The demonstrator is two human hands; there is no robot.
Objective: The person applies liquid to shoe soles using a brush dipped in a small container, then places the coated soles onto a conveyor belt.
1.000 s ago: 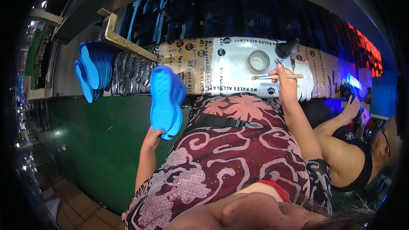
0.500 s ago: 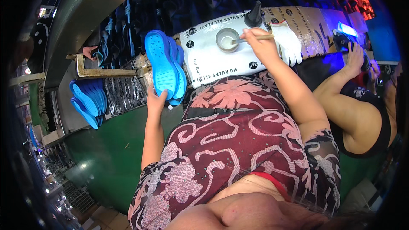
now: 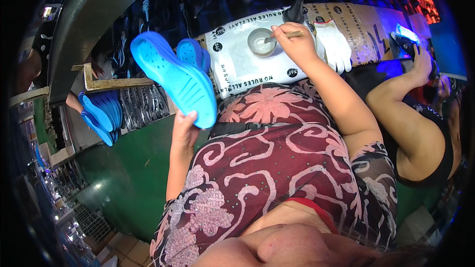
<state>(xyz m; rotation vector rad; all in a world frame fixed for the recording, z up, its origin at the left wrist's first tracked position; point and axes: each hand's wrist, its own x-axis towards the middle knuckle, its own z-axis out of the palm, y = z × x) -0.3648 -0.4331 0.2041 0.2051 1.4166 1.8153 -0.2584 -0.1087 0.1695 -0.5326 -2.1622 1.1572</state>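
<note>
Raised at a slant in my left hand (image 3: 184,131) is a blue shoe sole (image 3: 170,76), its heel end pinched by thumb and fingers. Behind it, partly covered, more blue soles (image 3: 189,52) lie stacked. My right hand (image 3: 299,44) grips a brush (image 3: 295,34) by its light handle, with the tip down in a small round bowl (image 3: 252,48) of whitish liquid. That bowl stands on a white printed wrap (image 3: 232,71) over the work surface. Beyond my right hand are a dark pointed bottle (image 3: 294,12) and a white glove (image 3: 332,44).
To the left, another batch of blue soles (image 3: 104,111) hangs beside a wooden frame (image 3: 91,83), with another person's hand (image 3: 74,102) touching it. A co-worker's arm (image 3: 396,91) reaches in at the right near a bright lamp (image 3: 406,33). Dark shoe parts line the far side.
My left hand has lifted the top sole off the stack and tilted it toward the left. The brush stays at the bowl. Another person's hand now reaches the left-hand soles.
</note>
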